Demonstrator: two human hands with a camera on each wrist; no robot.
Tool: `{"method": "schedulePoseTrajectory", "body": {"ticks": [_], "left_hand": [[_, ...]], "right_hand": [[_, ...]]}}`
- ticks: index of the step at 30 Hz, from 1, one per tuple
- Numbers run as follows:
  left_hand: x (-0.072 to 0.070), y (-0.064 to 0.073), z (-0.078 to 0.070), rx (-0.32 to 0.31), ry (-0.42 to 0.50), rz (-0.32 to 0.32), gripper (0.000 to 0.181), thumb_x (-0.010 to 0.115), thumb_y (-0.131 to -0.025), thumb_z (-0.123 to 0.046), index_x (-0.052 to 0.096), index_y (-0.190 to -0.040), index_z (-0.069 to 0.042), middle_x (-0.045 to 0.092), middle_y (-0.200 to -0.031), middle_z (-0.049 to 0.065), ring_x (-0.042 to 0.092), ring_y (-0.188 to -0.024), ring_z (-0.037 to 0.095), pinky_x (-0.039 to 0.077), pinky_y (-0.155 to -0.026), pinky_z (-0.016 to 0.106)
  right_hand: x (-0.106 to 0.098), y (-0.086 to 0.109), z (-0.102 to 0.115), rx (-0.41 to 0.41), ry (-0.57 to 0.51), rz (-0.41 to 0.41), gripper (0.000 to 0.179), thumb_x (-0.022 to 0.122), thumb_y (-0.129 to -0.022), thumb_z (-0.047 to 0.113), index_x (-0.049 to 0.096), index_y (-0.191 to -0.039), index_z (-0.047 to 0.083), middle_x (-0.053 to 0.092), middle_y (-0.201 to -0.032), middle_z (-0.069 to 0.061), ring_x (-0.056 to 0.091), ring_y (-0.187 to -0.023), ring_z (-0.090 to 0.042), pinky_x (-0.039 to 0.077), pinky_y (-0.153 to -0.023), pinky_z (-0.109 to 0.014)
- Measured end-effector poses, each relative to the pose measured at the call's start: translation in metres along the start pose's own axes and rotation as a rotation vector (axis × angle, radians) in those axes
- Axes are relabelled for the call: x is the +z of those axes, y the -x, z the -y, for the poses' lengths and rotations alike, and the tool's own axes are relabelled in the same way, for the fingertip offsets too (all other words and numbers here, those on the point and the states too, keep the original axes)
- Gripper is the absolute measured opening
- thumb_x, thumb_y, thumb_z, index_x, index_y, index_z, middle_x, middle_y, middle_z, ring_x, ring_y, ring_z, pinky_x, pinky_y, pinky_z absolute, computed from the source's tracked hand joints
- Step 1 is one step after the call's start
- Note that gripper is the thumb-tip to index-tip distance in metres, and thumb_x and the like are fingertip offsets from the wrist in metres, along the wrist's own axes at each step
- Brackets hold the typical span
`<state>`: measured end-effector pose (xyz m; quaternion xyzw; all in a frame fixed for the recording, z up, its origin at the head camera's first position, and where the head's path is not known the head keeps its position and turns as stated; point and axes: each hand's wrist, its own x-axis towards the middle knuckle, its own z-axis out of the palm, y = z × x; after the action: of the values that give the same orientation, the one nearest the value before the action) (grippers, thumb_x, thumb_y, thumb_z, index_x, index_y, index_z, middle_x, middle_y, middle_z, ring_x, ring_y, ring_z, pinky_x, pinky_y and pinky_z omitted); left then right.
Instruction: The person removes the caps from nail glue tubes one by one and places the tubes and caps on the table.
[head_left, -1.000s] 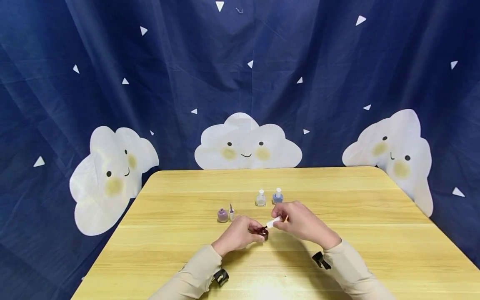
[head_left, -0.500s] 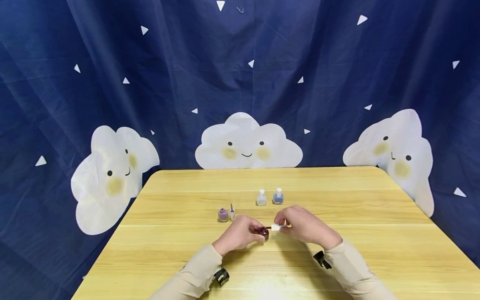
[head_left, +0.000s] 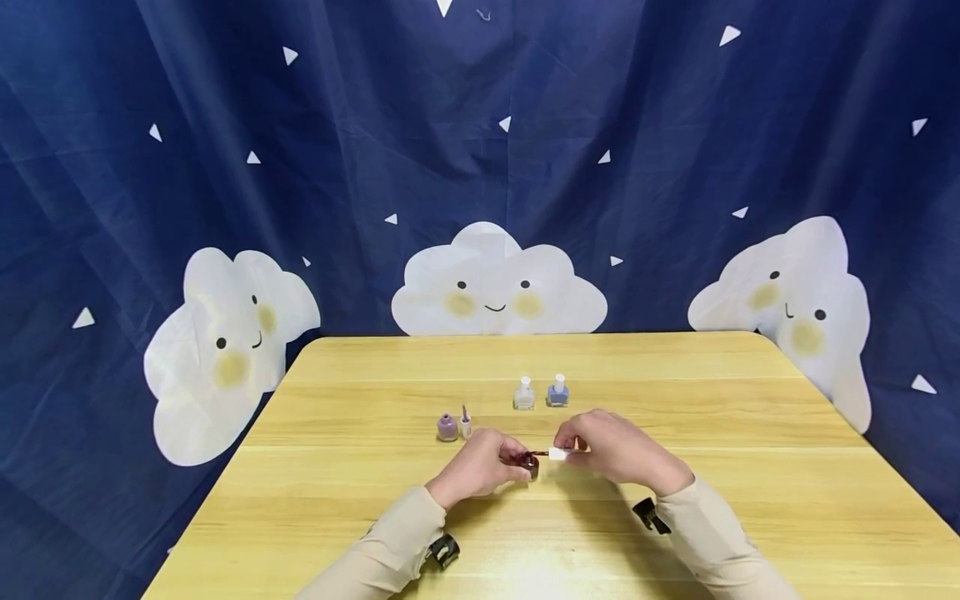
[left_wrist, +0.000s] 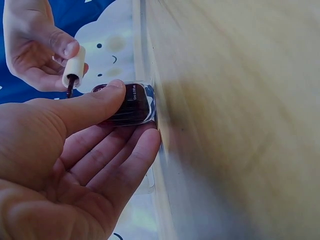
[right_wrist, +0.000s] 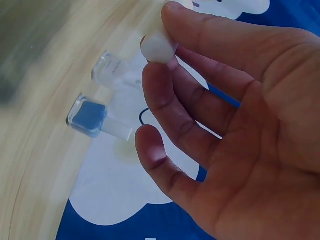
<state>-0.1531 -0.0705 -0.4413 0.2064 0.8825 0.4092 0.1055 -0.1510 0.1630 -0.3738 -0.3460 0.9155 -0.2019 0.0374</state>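
Bottle (left_wrist: 136, 105) sits clamped between left fingers (left_wrist: 131, 162); right fingers (right_wrist: 159, 85) pinch the white brush cap (head_left: 558, 454), flatter than a second ago.

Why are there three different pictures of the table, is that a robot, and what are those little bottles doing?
No robot here, just a person's two bare hands! The wide picture comes from a camera on the person's head, looking forward and down. The other two come from cameras on the wrists, one each, so the table looks turned sideways in them.

The left hand holds a dark red bottle. The right hand pinches a white cap with a thin brush sticking out.

On the table stands an open purple bottle, with its own brush cap beside it, brush pointing up. Farther back are a clear bottle and a blue bottle, both with caps on. They look like nail polish. Behind hangs a blue curtain with smiling clouds.
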Motion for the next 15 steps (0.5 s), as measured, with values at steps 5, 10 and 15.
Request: {"method": "schedulePoseTrajectory", "body": {"ticks": [5,10,15], "left_hand": [[-0.0002,-0.0001,-0.0001,0.001,-0.011,-0.004,0.021,0.084,-0.083,-0.013,0.079,-0.103,-0.007,0.079,-0.092,0.002,0.068,-0.077,0.006,0.055,-0.083,0.026],[-0.0006,0.0004,0.0001,-0.010,0.004,0.002,0.022,0.084,-0.083,-0.013,0.079,-0.103,-0.007,0.079,-0.094,0.002,0.069,-0.079,0.007,0.056,-0.085,0.028],[-0.0017,0.0017,0.0015,-0.017,0.021,0.015,0.018,0.084,-0.083,-0.011,0.079,-0.100,-0.009,0.079,-0.094,0.001,0.070,-0.081,0.007,0.056,-0.087,0.030]], "right_hand": [[-0.0039,0.0019,0.0014,0.001,-0.018,-0.001,0.017,0.077,-0.087,0.003,0.075,-0.094,0.018,0.071,-0.088,0.011,0.062,-0.080,-0.004,0.053,-0.073,-0.028],[-0.0053,0.0026,0.0004,0.003,-0.027,-0.003,0.015,0.078,-0.087,0.005,0.075,-0.097,0.016,0.070,-0.088,0.012,0.060,-0.080,-0.002,0.052,-0.073,-0.028],[-0.0045,0.0017,-0.0011,-0.005,-0.040,-0.019,0.015,0.077,-0.089,0.007,0.074,-0.101,0.016,0.070,-0.091,0.012,0.060,-0.080,-0.001,0.052,-0.073,-0.027]]}}
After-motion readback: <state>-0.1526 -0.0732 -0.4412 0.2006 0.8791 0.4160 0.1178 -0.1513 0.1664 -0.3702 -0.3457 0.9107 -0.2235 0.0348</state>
